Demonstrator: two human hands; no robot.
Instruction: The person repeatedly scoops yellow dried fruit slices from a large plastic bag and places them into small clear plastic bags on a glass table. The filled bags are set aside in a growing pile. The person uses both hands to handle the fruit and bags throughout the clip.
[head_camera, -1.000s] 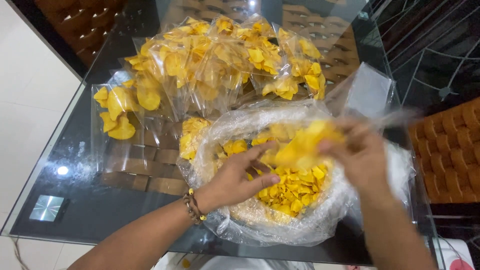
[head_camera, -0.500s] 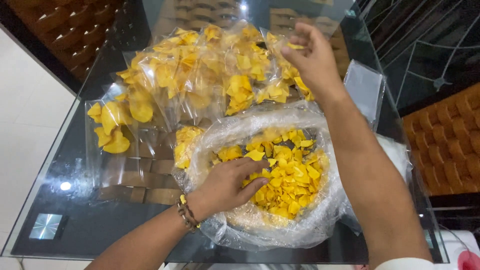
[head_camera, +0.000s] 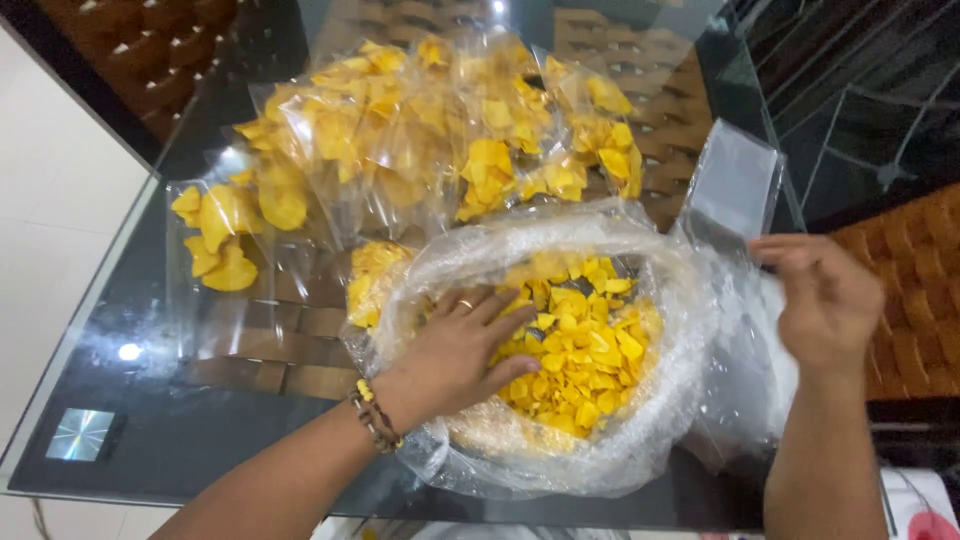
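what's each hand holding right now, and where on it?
Right hand pinches an empty clear bag by its lower edge. Left hand rests in the yellow chips inside the big plastic-lined bowl; whether it grips any cannot be told.

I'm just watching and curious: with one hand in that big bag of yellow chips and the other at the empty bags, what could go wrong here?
1. The left hand presses flat on the yellow chips; thin chips may well break.
2. The big clear bag bulges near the glass table's edge, so a tug might spill chips.
3. The right hand touches slippery empty bags, which could slide off.
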